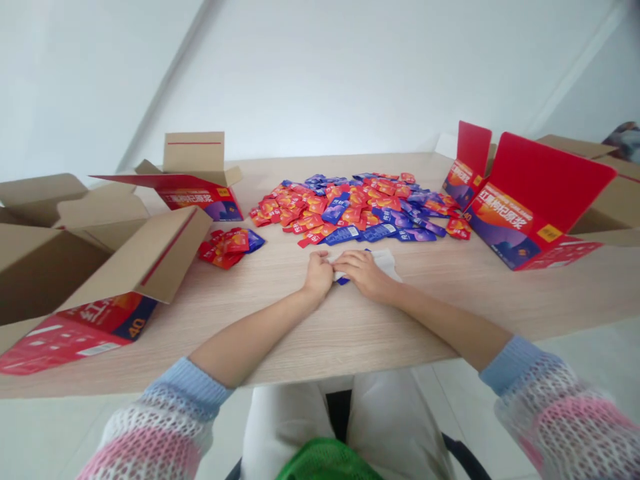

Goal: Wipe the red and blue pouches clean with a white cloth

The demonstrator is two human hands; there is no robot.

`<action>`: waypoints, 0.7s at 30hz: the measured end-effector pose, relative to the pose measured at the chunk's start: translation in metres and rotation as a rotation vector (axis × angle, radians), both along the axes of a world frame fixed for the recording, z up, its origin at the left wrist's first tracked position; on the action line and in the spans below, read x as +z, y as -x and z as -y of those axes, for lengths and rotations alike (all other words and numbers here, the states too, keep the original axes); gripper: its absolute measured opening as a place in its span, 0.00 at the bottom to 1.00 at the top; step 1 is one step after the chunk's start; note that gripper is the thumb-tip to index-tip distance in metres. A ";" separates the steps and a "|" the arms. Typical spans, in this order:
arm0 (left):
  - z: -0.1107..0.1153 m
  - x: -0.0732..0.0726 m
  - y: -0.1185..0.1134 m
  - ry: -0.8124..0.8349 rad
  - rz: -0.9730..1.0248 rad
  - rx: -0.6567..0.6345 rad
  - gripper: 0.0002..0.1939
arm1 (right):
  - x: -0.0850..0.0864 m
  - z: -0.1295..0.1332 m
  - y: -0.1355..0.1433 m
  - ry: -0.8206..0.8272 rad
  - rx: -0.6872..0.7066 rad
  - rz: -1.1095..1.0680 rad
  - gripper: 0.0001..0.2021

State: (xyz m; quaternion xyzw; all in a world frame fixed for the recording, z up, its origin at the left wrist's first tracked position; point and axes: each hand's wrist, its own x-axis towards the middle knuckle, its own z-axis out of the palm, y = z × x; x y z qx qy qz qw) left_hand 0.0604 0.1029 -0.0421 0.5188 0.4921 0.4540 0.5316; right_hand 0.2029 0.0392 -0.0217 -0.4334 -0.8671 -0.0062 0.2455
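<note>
In the head view both my hands meet on the table's middle, over a blue sachet [343, 281] mostly hidden beneath a white wipe [386, 263]. My left hand [319, 275] is closed, its fingers curled at the sachet's left end. My right hand [369, 275] lies over the wipe with its fingers together, pressing it onto the sachet. Only small blue edges of that sachet show. Just beyond my hands spreads a large pile of red and blue sachets [350, 203]. A smaller heap of sachets [227, 247] lies to the left.
Open cardboard boxes flank the work area: a near-left box [107, 317], a far-left box [200, 197], a large right box [520, 223] and a smaller red-flapped box [465, 177] behind it. A white wall [320, 80] rises behind the table [280, 347].
</note>
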 end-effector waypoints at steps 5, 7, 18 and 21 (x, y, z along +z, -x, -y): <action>-0.003 0.003 0.001 0.070 0.026 -0.034 0.16 | 0.009 0.003 -0.012 0.071 0.150 -0.091 0.17; -0.003 0.005 0.001 0.078 0.032 -0.049 0.16 | 0.014 0.004 -0.015 0.107 0.197 -0.095 0.16; -0.005 0.003 -0.005 0.041 0.123 -0.187 0.16 | 0.031 0.002 -0.069 0.239 0.001 0.031 0.16; -0.006 0.003 -0.006 -0.034 0.153 -0.123 0.18 | 0.023 -0.003 -0.084 0.075 -0.189 0.029 0.17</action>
